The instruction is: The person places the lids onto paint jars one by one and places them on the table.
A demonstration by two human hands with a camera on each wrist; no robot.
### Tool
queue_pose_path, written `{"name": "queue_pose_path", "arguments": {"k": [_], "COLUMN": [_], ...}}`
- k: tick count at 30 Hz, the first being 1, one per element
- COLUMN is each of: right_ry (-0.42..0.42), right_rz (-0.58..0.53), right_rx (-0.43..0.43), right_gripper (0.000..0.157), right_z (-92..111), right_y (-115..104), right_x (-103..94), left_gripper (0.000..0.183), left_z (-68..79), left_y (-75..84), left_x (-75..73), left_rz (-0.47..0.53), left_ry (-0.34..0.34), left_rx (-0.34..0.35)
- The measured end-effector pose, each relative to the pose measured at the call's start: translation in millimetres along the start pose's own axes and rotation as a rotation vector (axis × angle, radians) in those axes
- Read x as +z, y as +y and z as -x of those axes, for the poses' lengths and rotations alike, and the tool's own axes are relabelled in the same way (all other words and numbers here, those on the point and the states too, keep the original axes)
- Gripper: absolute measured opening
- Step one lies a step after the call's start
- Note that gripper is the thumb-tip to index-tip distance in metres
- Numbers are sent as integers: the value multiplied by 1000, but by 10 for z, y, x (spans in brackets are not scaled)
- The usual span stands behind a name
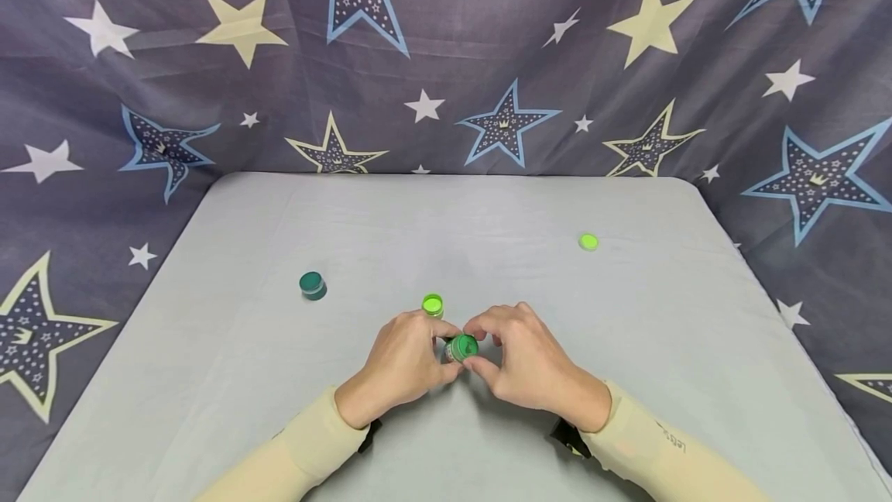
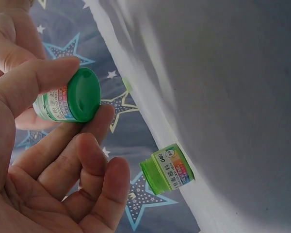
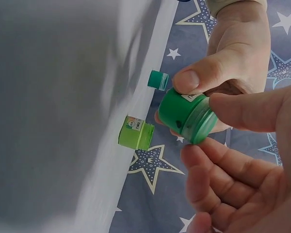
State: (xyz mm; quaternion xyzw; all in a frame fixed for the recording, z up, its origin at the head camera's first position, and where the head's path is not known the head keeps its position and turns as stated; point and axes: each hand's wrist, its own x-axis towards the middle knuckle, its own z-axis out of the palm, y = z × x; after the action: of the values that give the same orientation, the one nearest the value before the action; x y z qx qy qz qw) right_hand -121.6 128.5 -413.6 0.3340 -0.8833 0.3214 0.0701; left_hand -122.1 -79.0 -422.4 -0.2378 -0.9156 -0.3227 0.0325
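A small green paint jar (image 1: 458,348) with a printed label is held up between both hands at the front middle. My left hand (image 1: 407,355) grips the jar's body between thumb and fingers; its base faces the camera in the left wrist view. On the other side, my right hand (image 1: 526,359) pinches the jar's translucent lid end (image 3: 203,128) with thumb and index finger, the other fingers loosely bent. Just beyond the left hand stands a light-green paint jar (image 1: 433,304), lidless, its threaded neck (image 3: 147,136) showing in the right wrist view.
A teal jar (image 1: 313,285) stands on the grey-covered table (image 1: 390,231) to the left. Farther back on the right lies a light-green lid (image 1: 588,242). A dark curtain (image 1: 460,45) with stars hangs around the table's back and sides.
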Motion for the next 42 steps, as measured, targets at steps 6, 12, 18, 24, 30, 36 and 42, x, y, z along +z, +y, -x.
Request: {"name": "queue_pose_path", "arguments": {"k": [6,12,18,24,30,36,42], "right_ry": [-2,6,29,32,2,-8,-6], "right_rz": [21,39,49,49,9,-12,-12], "right_rx": [19,35,28,24,15,-5,8], "right_gripper": [21,21,23,26,32,31,26], "right_z": [-7,-14,-15,-16,-9,5,6], "right_y": [8,2,6,11,-14,-20,-18], "right_x": [4,5,17,14,-6,10,21], "left_gripper": [25,24,24,25,27,25,25], "left_z": [1,5,5,2,3,8,8], "left_y": [8,13,14,13,15,10,11], "left_x": [-12,-17,-15,-19,-18,-8,-5], "left_rz": [5,-2,-6,-7,-8,-9,-11], "left_ry": [-6,-9,-9,-12,-12,-6,-4], "left_rx": [-11,-14,-9,-10,-8,1,0]}}
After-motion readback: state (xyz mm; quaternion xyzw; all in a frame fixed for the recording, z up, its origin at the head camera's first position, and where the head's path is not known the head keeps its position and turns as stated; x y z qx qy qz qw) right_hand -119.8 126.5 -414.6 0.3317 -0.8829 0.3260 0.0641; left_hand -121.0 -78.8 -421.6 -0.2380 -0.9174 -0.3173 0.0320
